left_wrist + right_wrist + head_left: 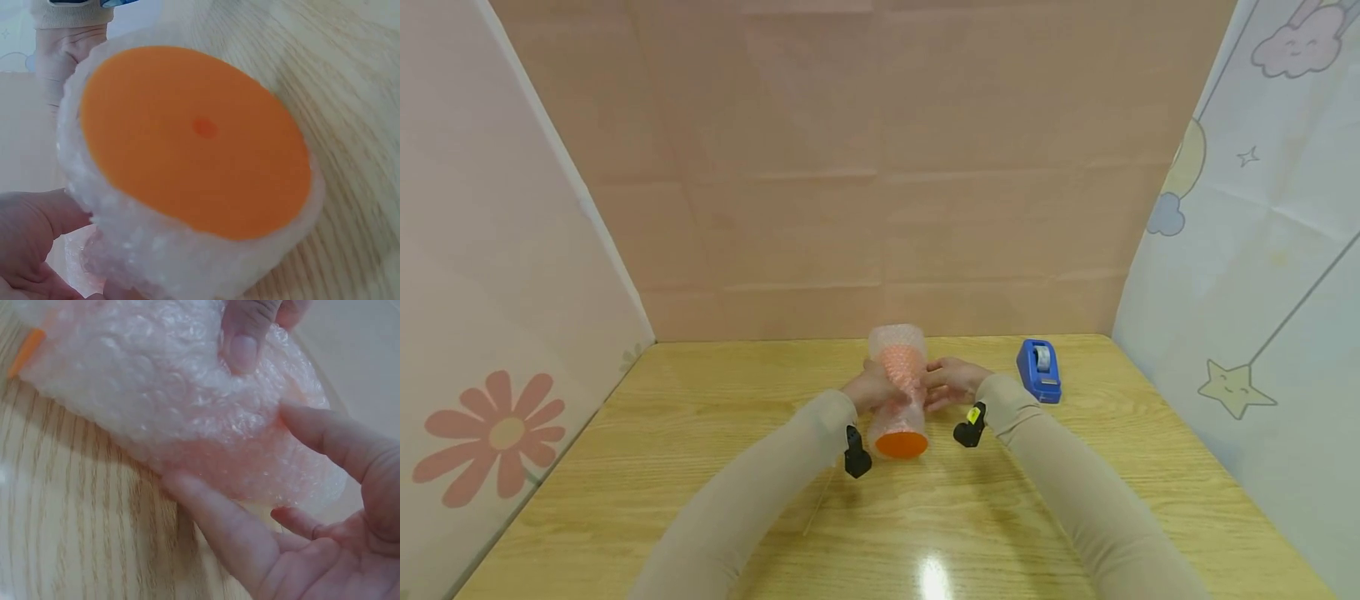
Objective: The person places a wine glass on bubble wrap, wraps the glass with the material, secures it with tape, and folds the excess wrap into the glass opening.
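An orange object with a flat round end (902,445) lies on the table, wrapped in clear bubble wrap (898,335). It narrows at the middle, and the flat end faces me. My left hand (872,387) grips the wrapped bundle from the left, its thumb (244,350) pressed into the wrap and its fingers partly hidden. On the other side, my right hand (953,382) touches the wrap with thumb and fingers extended and spread. In the right wrist view, the right index finger (219,522) reaches the bundle's lower edge near the wood.
A blue tape dispenser (1039,375) with a roll of clear tape stands at the right rear of the wooden table (700,433). Brown paper (880,208) covers the back, and decorated white panels (1247,292) flank both sides.
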`<state>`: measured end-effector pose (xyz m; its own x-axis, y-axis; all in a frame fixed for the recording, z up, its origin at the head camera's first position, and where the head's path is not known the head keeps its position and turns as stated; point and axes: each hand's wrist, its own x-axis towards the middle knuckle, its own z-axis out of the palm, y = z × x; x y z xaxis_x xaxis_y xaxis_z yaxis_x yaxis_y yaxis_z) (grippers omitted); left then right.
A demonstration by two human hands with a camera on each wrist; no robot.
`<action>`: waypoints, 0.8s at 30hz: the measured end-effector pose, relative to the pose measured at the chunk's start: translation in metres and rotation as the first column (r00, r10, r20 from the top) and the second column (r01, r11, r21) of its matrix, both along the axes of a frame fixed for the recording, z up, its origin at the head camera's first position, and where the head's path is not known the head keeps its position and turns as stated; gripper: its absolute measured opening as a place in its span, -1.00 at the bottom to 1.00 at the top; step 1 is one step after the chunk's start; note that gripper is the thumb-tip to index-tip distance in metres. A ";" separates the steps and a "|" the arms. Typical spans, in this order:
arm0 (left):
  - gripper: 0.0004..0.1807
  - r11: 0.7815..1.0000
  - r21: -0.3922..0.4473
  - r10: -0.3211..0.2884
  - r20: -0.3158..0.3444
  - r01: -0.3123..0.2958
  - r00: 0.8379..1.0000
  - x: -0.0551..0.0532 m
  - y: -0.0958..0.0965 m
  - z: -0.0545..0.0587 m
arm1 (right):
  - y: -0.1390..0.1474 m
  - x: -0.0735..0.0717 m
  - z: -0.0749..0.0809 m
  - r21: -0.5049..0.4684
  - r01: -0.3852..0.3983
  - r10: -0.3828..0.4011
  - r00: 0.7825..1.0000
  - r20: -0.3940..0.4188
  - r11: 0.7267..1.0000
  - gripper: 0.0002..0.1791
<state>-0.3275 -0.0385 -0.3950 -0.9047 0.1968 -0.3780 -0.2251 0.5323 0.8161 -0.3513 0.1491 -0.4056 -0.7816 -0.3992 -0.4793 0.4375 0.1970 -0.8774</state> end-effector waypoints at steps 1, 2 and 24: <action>0.16 1.000 0.020 -0.003 -0.005 0.003 1.000 0.001 0.000 0.000 | 0.001 0.000 0.000 0.007 0.001 -0.001 1.000 0.002 1.000 -0.28; 0.15 0.999 0.043 -0.003 -0.012 0.004 1.000 0.001 0.000 -0.001 | 0.001 0.001 0.000 0.013 0.003 -0.003 1.000 0.002 1.000 -0.27; -0.45 0.907 0.401 -0.181 0.088 0.132 0.980 -0.010 -0.008 -0.022 | -0.005 0.009 0.020 0.169 -0.011 0.025 0.996 -0.085 0.986 -0.29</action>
<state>-0.3372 -0.0465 -0.4172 -0.8028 0.4862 -0.3452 -0.2746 0.2124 0.9378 -0.3419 0.1444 -0.3852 -0.8164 -0.3328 -0.4720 0.3566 0.3524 -0.8653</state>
